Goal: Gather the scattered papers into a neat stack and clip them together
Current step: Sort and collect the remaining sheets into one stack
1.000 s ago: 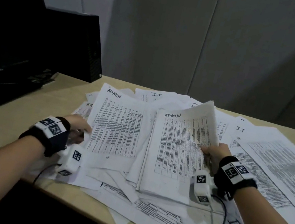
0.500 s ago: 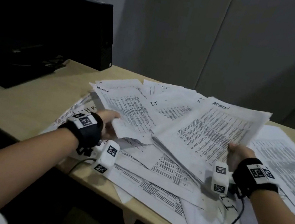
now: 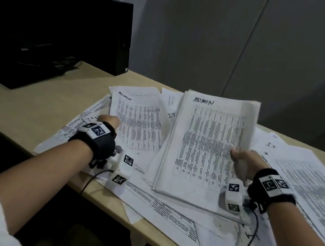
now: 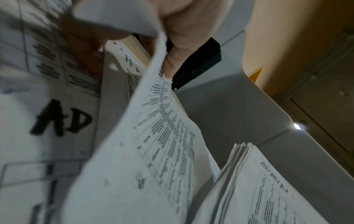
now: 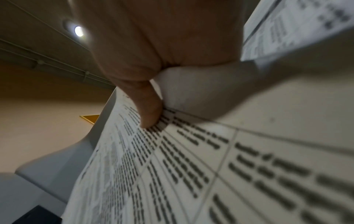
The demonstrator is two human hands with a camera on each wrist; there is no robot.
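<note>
Printed white sheets lie scattered over a tan desk. My right hand grips the right edge of a thick ADMIN stack, raised and tilted toward me; the thumb presses on its printed face. My left hand pinches the left edge of a single ADMIN sheet, lifted off the pile; in the left wrist view the thumb lies on that curled sheet, with the stack's fanned edges at lower right. No clip is visible.
More loose papers marked IT spread to the right, and some hang over the desk's front edge. A black monitor and a black computer tower stand at the back left. A grey wall is behind.
The right hand has swung the ADMIN stack from slanted right to nearly upright in front of me. The left hand still holds its ADMIN sheet, now straighter beside the stack.
</note>
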